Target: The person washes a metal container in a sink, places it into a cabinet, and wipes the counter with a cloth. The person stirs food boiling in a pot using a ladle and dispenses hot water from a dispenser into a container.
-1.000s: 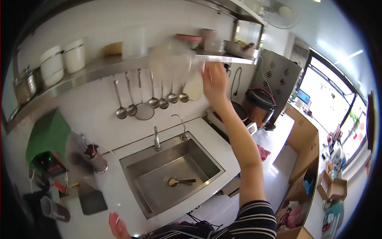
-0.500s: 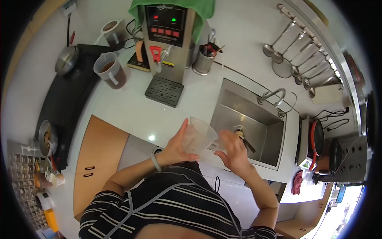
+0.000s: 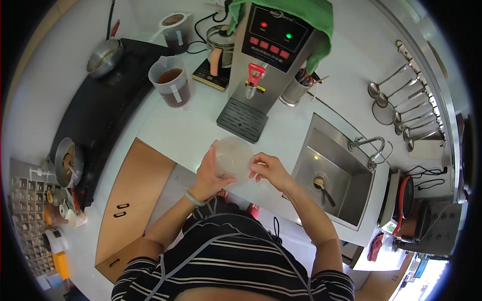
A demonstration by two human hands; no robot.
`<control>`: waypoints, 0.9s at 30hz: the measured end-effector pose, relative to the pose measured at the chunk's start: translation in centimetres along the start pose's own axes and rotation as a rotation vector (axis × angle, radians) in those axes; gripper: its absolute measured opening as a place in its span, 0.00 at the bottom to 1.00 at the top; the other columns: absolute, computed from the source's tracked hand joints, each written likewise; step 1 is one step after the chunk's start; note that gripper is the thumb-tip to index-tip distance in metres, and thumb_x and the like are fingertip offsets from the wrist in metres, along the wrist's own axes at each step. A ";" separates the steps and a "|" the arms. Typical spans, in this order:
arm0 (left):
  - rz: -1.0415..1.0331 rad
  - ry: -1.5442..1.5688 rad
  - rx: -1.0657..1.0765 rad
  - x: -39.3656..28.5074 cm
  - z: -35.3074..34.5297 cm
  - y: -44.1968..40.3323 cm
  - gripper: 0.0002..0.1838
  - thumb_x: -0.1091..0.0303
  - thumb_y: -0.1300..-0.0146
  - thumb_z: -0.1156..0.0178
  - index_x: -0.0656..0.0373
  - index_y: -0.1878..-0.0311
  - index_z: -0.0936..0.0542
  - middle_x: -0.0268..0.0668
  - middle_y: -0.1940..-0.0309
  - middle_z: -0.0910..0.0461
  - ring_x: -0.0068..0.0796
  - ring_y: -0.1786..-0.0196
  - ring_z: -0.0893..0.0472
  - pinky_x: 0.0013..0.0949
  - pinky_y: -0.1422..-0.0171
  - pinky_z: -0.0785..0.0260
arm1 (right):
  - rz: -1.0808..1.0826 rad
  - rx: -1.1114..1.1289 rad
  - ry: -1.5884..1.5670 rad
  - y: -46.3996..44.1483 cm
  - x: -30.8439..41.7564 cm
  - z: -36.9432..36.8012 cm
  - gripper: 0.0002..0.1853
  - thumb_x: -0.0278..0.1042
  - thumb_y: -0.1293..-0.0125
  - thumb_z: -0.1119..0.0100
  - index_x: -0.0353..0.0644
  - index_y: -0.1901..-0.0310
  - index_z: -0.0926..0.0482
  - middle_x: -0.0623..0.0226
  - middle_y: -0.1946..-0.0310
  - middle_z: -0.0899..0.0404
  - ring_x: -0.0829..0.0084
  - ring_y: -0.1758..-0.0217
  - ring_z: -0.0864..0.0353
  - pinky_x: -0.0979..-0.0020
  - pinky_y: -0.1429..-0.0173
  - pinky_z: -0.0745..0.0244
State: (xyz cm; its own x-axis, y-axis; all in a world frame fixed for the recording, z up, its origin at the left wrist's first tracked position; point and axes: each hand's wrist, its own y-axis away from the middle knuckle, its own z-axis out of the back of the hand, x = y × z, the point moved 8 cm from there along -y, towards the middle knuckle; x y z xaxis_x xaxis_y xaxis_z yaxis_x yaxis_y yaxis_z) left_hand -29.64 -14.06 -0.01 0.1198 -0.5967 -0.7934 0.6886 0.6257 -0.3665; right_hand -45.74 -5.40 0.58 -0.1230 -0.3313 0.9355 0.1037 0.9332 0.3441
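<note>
A translucent plastic measuring jug (image 3: 234, 156) is held in front of me, over the counter's front edge, its round opening tipped up toward me. My left hand (image 3: 207, 173) wraps its left side, thumb along the near wall. At the jug's right side, my right hand (image 3: 268, 170) has its fingers curled in a grip, seemingly on the handle, which the fingers mostly hide. Just beyond the jug lies the black drip tray (image 3: 242, 120) of a water dispenser (image 3: 273, 45) with a red tap lever (image 3: 255, 74).
To the left stand a jug of brown liquid (image 3: 170, 83) and a glass kettle (image 3: 221, 47). A black stovetop (image 3: 113, 105) carries pans. The steel sink (image 3: 346, 185) on the right holds a brush (image 3: 325, 190). Ladles (image 3: 391, 75) hang on the wall; a utensil holder (image 3: 295, 93) stands behind.
My right hand has gone from open beside the jug to curled at its side. The jug has moved slightly left and tilted toward me. My view has shifted left, closer to the dispenser.
</note>
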 end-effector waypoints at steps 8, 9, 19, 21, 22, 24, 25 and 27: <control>0.163 -0.108 -0.081 2.6 3.4 -1.2 0.59 0.61 0.54 0.25 0.70 0.27 0.56 0.59 0.28 0.50 0.56 0.27 0.45 0.43 0.26 0.47 | 0.193 -0.492 0.034 -6.5 -0.9 5.0 0.08 0.31 0.35 0.41 0.34 0.61 0.24 0.65 0.74 0.21 0.77 0.74 0.21 0.75 0.67 0.25; 0.191 -0.100 -0.073 3.4 3.6 -0.4 0.57 0.60 0.52 0.26 0.70 0.28 0.55 0.59 0.29 0.49 0.56 0.27 0.45 0.43 0.26 0.47 | 0.218 -0.551 0.025 -7.3 -1.3 5.7 0.08 0.31 0.34 0.41 0.34 0.62 0.24 0.65 0.74 0.21 0.77 0.74 0.21 0.75 0.67 0.25; 0.326 -0.185 -0.045 9.3 5.4 8.7 0.50 0.58 0.45 0.31 0.68 0.27 0.51 0.59 0.29 0.46 0.58 0.27 0.44 0.45 0.26 0.47 | 0.195 -0.628 -0.128 -13.3 -3.3 6.3 0.09 0.32 0.34 0.41 0.33 0.61 0.24 0.63 0.71 0.21 0.75 0.71 0.19 0.75 0.66 0.20; 0.317 -0.231 -0.054 9.8 6.6 9.6 0.49 0.59 0.44 0.32 0.66 0.27 0.50 0.58 0.29 0.47 0.58 0.27 0.44 0.45 0.27 0.47 | 0.195 -0.647 -0.102 -13.9 -3.3 6.6 0.11 0.34 0.35 0.40 0.33 0.60 0.24 0.63 0.71 0.21 0.75 0.70 0.19 0.75 0.66 0.20; 0.263 -0.224 -0.026 9.8 5.9 8.0 0.49 0.59 0.44 0.32 0.66 0.27 0.50 0.58 0.29 0.47 0.58 0.27 0.44 0.46 0.27 0.47 | 0.220 -0.703 -0.054 -13.2 -3.1 7.9 0.13 0.36 0.35 0.40 0.33 0.60 0.24 0.63 0.71 0.21 0.75 0.71 0.19 0.75 0.67 0.20; 0.258 -0.131 -0.029 9.1 6.0 7.1 0.46 0.60 0.41 0.34 0.66 0.27 0.49 0.57 0.28 0.48 0.56 0.26 0.47 0.46 0.24 0.52 | 0.286 -0.781 0.101 -14.0 -4.0 8.1 0.15 0.41 0.35 0.40 0.34 0.60 0.24 0.64 0.73 0.21 0.75 0.74 0.21 0.73 0.74 0.24; 0.287 -0.138 0.010 10.1 5.7 7.9 0.45 0.59 0.40 0.35 0.65 0.27 0.49 0.56 0.27 0.50 0.53 0.24 0.50 0.45 0.23 0.58 | 0.148 -0.704 0.111 -13.5 -4.7 8.0 0.18 0.48 0.34 0.42 0.38 0.61 0.24 0.63 0.70 0.23 0.73 0.68 0.19 0.68 0.71 0.26; 0.128 -0.220 0.004 11.1 5.1 8.6 0.44 0.62 0.39 0.36 0.67 0.27 0.50 0.55 0.28 0.48 0.51 0.27 0.45 0.47 0.26 0.50 | 0.148 -0.898 0.457 -14.4 -10.5 12.5 0.21 0.52 0.35 0.41 0.38 0.60 0.24 0.58 0.68 0.21 0.65 0.69 0.19 0.61 0.63 0.25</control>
State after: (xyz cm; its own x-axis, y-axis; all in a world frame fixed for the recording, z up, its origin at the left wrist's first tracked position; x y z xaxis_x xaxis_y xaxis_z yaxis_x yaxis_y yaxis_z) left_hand -18.74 -17.87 -9.51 0.3584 -0.6082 -0.7083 0.6610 0.7011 -0.2675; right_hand -58.26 -13.64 -15.25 0.3207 -0.4180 0.8499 0.8131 0.5818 -0.0207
